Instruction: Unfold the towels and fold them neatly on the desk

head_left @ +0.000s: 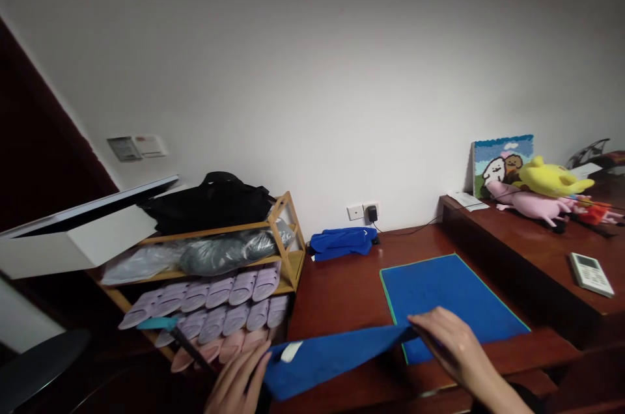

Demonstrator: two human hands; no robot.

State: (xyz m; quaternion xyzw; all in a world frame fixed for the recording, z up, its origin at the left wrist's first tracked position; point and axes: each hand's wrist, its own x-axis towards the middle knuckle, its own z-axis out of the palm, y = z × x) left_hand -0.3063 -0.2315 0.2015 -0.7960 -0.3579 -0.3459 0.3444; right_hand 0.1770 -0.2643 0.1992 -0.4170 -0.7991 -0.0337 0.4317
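Note:
Between my two hands a blue cloth (336,357) is stretched out near the table's front edge. A small white tag shows close to its left end. My left hand (239,380) grips that end, its fingers bent over the edge. With the thumb and fingers pinched, my right hand (448,338) holds the other end. Behind and beneath my right hand, a flat blue mat (439,293) with a green border lies on the reddish-brown table (336,297). A folded blue bundle of fabric (342,242) rests at the back, by the wall.
A wooden rack (288,258) on the left carries a black bag (209,202), plastic-wrapped items and several purple slippers (241,287). On the raised right-hand surface sit plush toys (551,178), a picture (502,160) and a white remote-like device (590,274). A plugged-in adapter (372,213) trails a cable.

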